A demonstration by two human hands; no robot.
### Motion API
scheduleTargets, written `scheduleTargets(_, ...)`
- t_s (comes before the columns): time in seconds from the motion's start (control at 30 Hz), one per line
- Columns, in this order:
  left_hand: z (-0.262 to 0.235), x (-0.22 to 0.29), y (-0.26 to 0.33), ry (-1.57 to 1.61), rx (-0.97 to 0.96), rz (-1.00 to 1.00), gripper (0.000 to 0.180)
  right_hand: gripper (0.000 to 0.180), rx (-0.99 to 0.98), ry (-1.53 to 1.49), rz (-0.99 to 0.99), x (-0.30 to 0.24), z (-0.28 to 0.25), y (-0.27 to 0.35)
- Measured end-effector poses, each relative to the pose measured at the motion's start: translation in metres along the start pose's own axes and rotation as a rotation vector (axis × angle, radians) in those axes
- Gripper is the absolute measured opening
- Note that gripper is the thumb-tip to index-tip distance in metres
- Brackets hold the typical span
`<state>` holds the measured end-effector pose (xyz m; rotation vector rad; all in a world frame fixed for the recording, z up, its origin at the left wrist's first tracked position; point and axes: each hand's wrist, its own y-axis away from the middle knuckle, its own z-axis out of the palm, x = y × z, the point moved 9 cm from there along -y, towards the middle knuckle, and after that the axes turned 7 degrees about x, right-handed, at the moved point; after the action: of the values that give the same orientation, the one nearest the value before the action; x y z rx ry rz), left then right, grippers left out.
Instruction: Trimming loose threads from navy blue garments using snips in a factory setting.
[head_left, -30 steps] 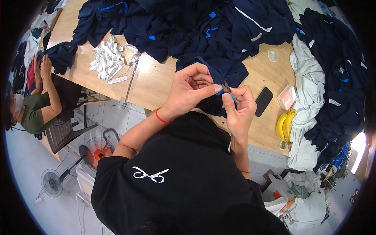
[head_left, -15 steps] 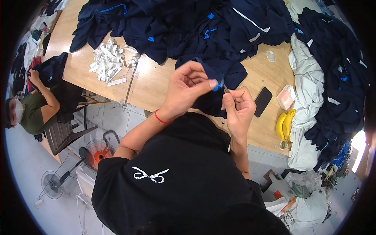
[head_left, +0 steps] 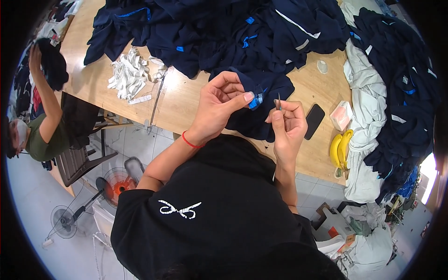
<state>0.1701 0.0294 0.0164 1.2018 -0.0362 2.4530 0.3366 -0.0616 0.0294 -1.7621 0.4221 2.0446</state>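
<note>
My left hand (head_left: 223, 100) pinches a bright blue edge (head_left: 255, 101) of a dark navy garment (head_left: 277, 85) between thumb and fingers. The rest of that garment hangs down onto the table below and behind my hands. In my right hand (head_left: 288, 122) is a small, thin, pointed metal tool (head_left: 279, 101), its tip pointing up. A short gap lies between the tool and the blue edge. Which kind of tool it is cannot be made out, as my fingers cover its lower part.
A heap of navy garments (head_left: 210, 32) fills the table's far side. White strips (head_left: 128, 74) lie left, a black phone (head_left: 314, 121), a small box (head_left: 341, 115) and bananas (head_left: 340, 148) right. Beyond is white cloth (head_left: 366, 98). At far left another person (head_left: 44, 126) handles dark cloth.
My right hand has drawn slightly right with the tool, away from the blue edge. My left hand has shifted a little left. The other person has raised an arm with dark cloth.
</note>
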Motion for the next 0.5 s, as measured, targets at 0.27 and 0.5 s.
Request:
scheduleTargets(0.27, -0.001, -0.005, 0.002, 0.118, -0.04, -0.043, 0.024, 0.041, -0.023, 0.034, -0.035, -0.016, 0.005, 0.0)
scheduleTargets(0.5, -0.004, 0.022, -0.004, -0.55, -0.154, 0.2, 0.024, 0.018, 0.333, 0.389, -0.282, -0.03, -0.049, -0.018)
